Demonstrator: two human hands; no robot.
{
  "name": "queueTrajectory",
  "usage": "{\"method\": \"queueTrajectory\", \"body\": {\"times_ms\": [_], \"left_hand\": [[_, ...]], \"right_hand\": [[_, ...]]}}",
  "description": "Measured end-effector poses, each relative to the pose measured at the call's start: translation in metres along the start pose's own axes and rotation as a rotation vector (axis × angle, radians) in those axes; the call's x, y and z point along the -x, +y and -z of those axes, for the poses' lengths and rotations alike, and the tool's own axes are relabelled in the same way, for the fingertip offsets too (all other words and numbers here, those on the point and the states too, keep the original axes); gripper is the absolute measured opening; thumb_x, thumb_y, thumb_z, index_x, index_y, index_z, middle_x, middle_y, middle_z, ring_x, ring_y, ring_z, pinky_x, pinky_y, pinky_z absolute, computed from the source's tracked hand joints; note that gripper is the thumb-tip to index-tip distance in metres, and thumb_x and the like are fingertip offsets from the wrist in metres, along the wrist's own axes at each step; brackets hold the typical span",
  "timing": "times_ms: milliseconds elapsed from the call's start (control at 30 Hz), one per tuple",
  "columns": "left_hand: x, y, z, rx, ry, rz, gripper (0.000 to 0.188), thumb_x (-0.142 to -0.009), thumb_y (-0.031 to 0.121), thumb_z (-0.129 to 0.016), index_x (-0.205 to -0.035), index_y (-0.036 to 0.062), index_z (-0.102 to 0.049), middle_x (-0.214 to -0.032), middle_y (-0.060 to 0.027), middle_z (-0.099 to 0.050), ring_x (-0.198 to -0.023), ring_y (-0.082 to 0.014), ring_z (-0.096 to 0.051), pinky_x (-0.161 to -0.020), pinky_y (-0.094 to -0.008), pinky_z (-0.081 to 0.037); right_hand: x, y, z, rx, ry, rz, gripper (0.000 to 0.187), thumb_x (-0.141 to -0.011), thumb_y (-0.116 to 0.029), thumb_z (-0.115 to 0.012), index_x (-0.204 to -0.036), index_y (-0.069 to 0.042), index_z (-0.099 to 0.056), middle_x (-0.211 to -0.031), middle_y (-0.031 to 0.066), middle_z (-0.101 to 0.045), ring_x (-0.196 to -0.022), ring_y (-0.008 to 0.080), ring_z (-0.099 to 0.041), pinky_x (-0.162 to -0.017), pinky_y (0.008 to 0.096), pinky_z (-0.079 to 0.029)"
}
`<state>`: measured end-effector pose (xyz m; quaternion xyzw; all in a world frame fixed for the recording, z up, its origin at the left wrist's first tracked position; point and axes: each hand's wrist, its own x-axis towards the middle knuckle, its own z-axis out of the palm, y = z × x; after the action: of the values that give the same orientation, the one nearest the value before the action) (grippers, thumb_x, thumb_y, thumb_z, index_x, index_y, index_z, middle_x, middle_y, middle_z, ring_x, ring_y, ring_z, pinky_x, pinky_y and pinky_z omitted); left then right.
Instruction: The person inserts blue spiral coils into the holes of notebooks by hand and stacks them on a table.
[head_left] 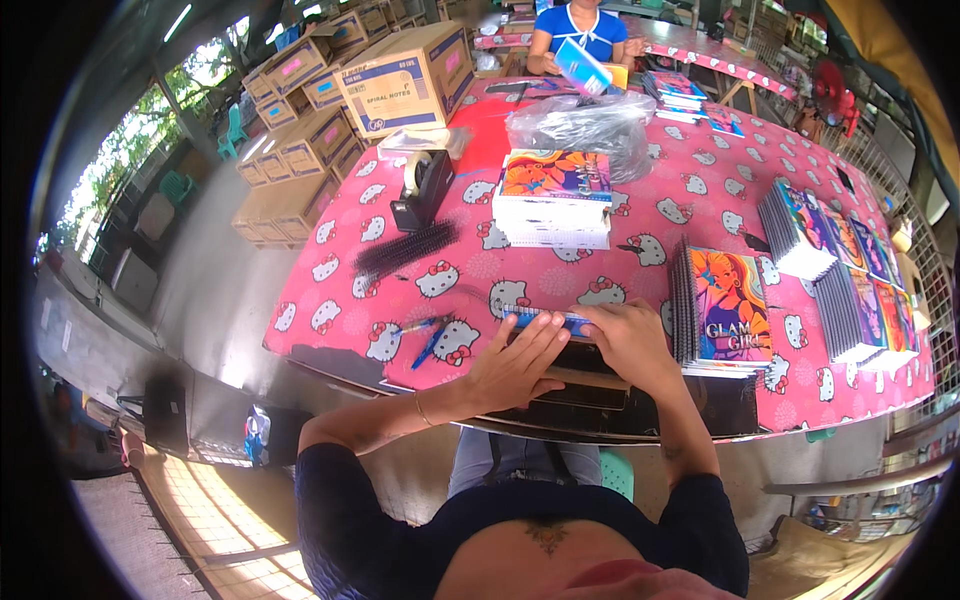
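Note:
At the table's near edge, both hands hold a notebook (578, 326) with a blue cover strip and a row of wire loops along its far edge. My left hand (510, 362) lies across its left part, fingers long and close together, thumb lower down. My right hand (632, 345) grips its right end with bent fingers. Palms and fingers hide most of the notebook. Blue-handled pliers (428, 348) lie to the left of my left hand. A bundle of black spiral coils (408, 250) rests beyond them. Beside my right hand is a stack of spiral notebooks (728, 310) with orange-and-purple covers.
A stack of covered page blocks (552, 205) stands mid-table, with a crumpled plastic bag (590, 130) behind. A black tape dispenser (422, 192) is at left, a carton (408, 80) beyond. More notebook stacks (840, 295) line the right. Across the table, a person (588, 35) handles a blue booklet.

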<state>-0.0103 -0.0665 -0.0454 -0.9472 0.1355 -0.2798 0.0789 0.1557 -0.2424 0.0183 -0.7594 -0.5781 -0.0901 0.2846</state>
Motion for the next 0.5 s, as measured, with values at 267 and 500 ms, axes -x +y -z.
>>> {"method": "queueTrajectory", "body": {"times_ms": [267,500], "left_hand": [[-0.016,0.014,0.006,0.06,-0.102,0.086,0.081,-0.094,0.055,-0.056,-0.149,-0.0034,-0.042,-0.156,-0.0239,-0.041,-0.149,-0.037,-0.033,-0.117,-0.0611,-0.024],[-0.028,0.015,0.007,-0.008,-0.268,0.125,0.084,-0.095,0.055,-0.056,-0.151,-0.0048,-0.039,-0.157,-0.0247,-0.039,-0.149,-0.039,-0.032,-0.118,-0.0638,-0.019]], "right_hand": [[0.004,0.0,-0.003,0.004,0.05,-0.014,0.023,-0.091,-0.019,-0.066,-0.113,-0.013,-0.071,-0.089,0.0099,-0.074,-0.079,0.0306,-0.07,-0.076,0.0447,-0.05],[0.008,0.002,-0.004,-0.002,0.03,-0.053,0.028,-0.091,-0.02,-0.067,-0.118,-0.013,-0.069,-0.09,0.0101,-0.075,-0.079,0.0322,-0.071,-0.078,0.0457,-0.05]]}}
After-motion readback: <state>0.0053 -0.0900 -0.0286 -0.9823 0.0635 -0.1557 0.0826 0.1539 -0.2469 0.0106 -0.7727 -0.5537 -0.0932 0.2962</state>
